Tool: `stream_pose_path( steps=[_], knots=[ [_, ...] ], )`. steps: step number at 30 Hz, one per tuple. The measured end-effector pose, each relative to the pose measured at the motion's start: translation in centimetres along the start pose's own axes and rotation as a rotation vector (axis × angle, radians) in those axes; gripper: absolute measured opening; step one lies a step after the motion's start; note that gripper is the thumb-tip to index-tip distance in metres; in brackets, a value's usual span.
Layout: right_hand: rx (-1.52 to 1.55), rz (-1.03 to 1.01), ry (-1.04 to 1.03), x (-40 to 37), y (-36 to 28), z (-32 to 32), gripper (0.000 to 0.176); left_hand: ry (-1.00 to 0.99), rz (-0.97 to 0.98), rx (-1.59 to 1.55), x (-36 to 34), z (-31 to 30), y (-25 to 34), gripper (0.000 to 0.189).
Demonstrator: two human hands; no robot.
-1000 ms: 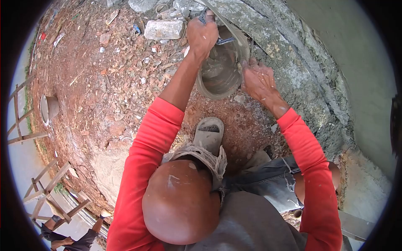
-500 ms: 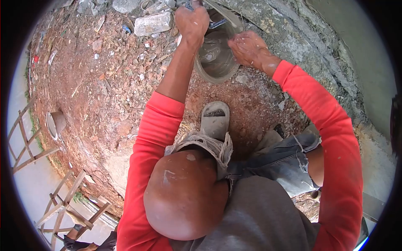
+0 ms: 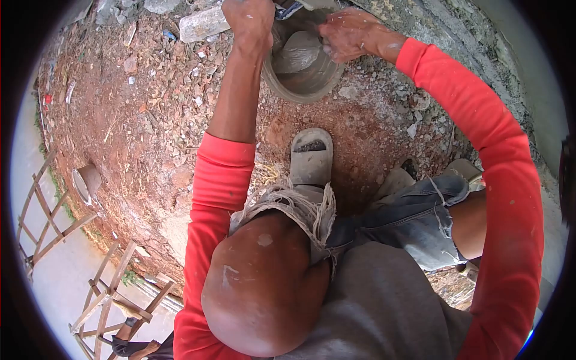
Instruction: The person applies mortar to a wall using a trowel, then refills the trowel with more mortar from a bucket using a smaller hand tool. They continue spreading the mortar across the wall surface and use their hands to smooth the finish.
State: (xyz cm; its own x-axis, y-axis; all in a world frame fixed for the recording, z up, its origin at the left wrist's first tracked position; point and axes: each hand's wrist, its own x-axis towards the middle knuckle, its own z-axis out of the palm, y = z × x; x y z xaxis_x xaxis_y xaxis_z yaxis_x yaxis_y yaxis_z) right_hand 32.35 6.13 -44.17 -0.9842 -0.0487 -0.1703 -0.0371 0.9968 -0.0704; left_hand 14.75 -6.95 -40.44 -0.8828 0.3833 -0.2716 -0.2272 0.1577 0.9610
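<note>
Both hands [image 3: 255, 21] [image 3: 348, 33] clenched on bucket [image 3: 300, 87] rim.

Outdoor building site in hard daylight.
Red earth ground [image 3: 150, 120] strewn with stone chips and dry litter; pale stone block [image 3: 203, 23] near the top edge; rough grey concrete wall [image 3: 519, 57] along the right; wooden frames [image 3: 51, 219] on pale pavement [image 3: 63, 279] at the left, small grey bucket [image 3: 87, 182] near them.

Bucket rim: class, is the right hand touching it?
Cannot tell. In the head view the right hand overlaps the bucket rim, hiding any contact or gap.
</note>
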Motion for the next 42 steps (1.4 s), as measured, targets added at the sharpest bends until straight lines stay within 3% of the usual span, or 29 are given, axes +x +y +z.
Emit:
stream_pose_path(
  steps=[2, 6, 12, 14, 17, 20, 23, 24, 26, 31, 33, 35, 36, 42],
  knots=[
    [0.081, 0.041, -0.179, 0.8, 0.2, -0.7, 0.039, 0.056, 0.068, -0.146, 0.6, 0.0, -1.1, 0.030],
    [0.245, 0.158, -0.357, 1.3, -0.9, -3.1, 0.047, 0.018, -0.022, -0.043, 0.1, -0.2, 0.0, 0.034],
    [0.663, 0.211, -0.261, -0.1, -0.6, 2.9, 0.059, -0.022, 0.056, -0.073, 1.4, -0.6, -1.8, 0.031],
    [0.872, 0.337, -0.313, -0.6, -1.9, 4.2, 0.050, -0.013, 0.045, -0.108, 2.1, -0.9, -2.8, 0.031],
    [1.191, 0.466, -0.329, -2.6, -4.2, 2.5, 0.050, -0.060, 0.062, -0.163, 1.1, -1.3, -1.5, 0.032],
    [1.379, 0.546, -0.334, -4.4, -6.3, 0.3, 0.049, 0.019, 0.056, -0.052, 3.6, -2.5, -3.5, 0.032],
    [1.509, 0.609, -0.295, -4.9, -7.9, -1.3, 0.049, -0.176, 0.192, -0.287, 8.7, -6.1, -5.9, 0.032],
    [1.544, 0.636, -0.290, -4.7, -8.4, -2.0, 0.049, -0.135, 0.182, -0.238, 5.7, -5.7, -1.3, 0.023],
    [1.631, 0.639, -0.314, -4.3, -8.7, -3.8, 0.053, -0.060, 0.189, -0.288, 5.1, -7.4, 1.8, 0.030],
    [1.627, 0.684, -0.268, -2.4, -8.8, -6.9, 0.050, -0.103, 0.211, -0.506, 2.9, -16.8, 6.7, 0.031],
    [1.602, 0.680, -0.245, -1.8, -8.7, -7.8, 0.048, -0.103, 0.261, -0.417, 2.0, -21.7, 5.1, 0.033],
    [1.572, 0.665, -0.231, -1.8, -8.2, -8.6, 0.046, -0.048, 0.202, -0.556, -0.7, -23.9, 4.0, 0.034],
    [1.562, 0.688, -0.232, -1.8, -8.2, -9.2, 0.045, 0.009, 0.118, -0.741, -2.8, -24.5, 3.6, 0.034],
    [1.518, 0.738, -0.233, -3.4, -9.0, -13.3, 0.044, -0.011, 0.185, -1.053, -8.6, -25.1, -4.0, 0.042]
  ],
)
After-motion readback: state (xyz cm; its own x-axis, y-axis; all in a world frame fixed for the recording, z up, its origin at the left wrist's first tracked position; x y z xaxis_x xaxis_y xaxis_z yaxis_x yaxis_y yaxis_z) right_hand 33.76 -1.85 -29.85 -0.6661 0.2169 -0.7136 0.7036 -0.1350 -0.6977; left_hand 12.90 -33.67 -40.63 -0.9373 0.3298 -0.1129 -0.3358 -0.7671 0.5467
